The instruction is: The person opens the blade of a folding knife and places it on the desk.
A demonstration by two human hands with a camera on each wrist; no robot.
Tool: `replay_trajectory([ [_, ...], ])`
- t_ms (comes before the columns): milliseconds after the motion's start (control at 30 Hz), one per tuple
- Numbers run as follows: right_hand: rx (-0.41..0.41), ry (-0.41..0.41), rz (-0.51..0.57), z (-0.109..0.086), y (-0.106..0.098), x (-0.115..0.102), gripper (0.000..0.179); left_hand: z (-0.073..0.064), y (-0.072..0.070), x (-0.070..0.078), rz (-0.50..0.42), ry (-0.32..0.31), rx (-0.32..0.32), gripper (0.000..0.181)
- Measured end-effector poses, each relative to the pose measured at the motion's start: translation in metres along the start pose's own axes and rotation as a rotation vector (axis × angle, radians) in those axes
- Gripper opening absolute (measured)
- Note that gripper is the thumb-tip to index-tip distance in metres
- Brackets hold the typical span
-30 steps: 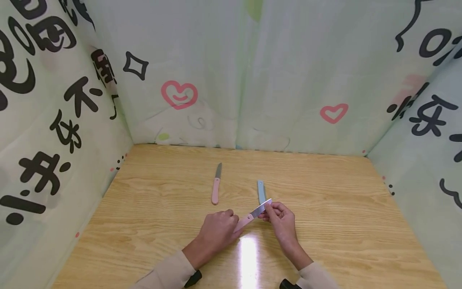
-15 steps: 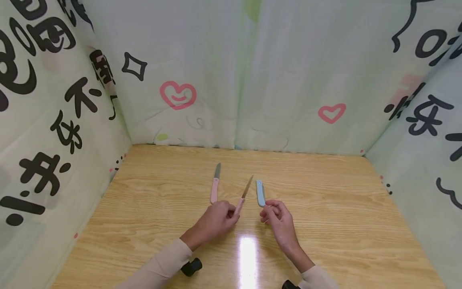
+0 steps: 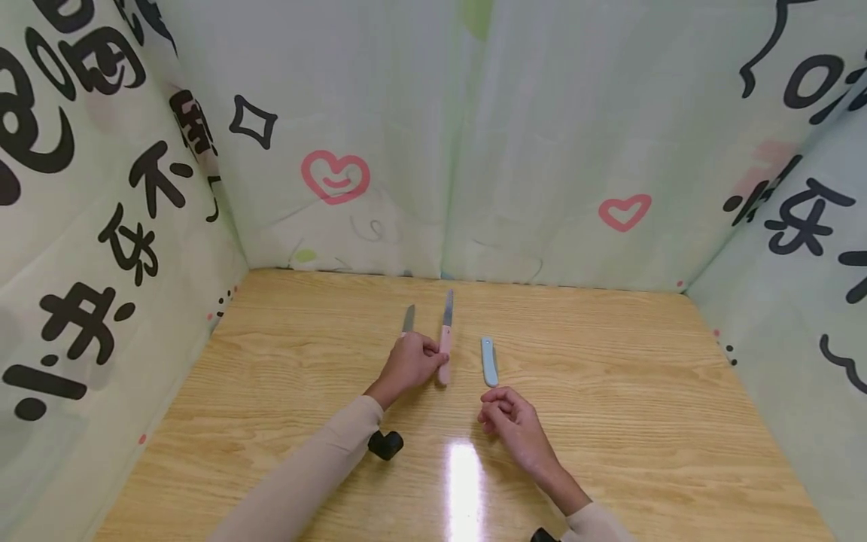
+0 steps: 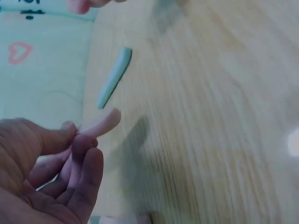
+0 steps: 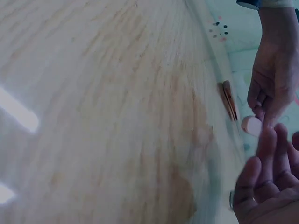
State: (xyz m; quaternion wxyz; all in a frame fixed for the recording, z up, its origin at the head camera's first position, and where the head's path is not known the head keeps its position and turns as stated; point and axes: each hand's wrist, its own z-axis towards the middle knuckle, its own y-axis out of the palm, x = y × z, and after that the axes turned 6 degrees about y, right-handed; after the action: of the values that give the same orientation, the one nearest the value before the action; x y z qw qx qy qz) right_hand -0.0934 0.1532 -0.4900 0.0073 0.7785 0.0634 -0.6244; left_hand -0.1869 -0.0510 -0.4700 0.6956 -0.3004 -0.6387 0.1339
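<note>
My left hand (image 3: pixel 412 363) pinches the pink handle of a small knife (image 3: pixel 443 369) between thumb and fingers. Its blade points toward the back wall. In the left wrist view, the handle end of this knife (image 4: pixel 106 122) juts out past the fingertips, above the tabletop. A second pink knife (image 3: pixel 409 318) lies just left of it, its handle mostly covered by my left hand. To the right is a light blue knife handle (image 3: pixel 489 361) with no blade showing. Just in front of that, my right hand (image 3: pixel 515 421) hovers with loosely bent fingers, holding nothing.
The wooden table (image 3: pixel 609 391) meets a pale cloth screen (image 3: pixel 542 150) at the back and on both sides, printed with hearts and black characters. A bright light reflection (image 3: pixel 464 482) lies on the wood near the front.
The held knife has swung from slanting toward my right hand to pointing at the back wall. My left hand has moved forward with it. My right hand has let the blade go and drawn back slightly.
</note>
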Motion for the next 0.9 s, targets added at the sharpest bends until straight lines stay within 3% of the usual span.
replay_trajectory([
  [167, -0.096, -0.001, -0.056, 0.001, -0.002, 0.001, 0.017, 0.013, 0.006, -0.003, -0.024, -0.074, -0.026, 0.016],
  [400, -0.159, 0.005, -0.094, 0.000, -0.005, 0.003, 0.022, 0.016, 0.010, -0.008, 0.028, -0.122, -0.069, 0.021],
  [733, -0.185, 0.004, -0.096, -0.002, -0.006, 0.004, 0.023, 0.015, 0.013, -0.013, 0.114, -0.104, -0.015, 0.014],
  [900, -0.190, 0.003, -0.096, -0.002, -0.006, 0.004, 0.024, 0.016, 0.017, -0.015, 0.112, -0.093, 0.007, 0.014],
])
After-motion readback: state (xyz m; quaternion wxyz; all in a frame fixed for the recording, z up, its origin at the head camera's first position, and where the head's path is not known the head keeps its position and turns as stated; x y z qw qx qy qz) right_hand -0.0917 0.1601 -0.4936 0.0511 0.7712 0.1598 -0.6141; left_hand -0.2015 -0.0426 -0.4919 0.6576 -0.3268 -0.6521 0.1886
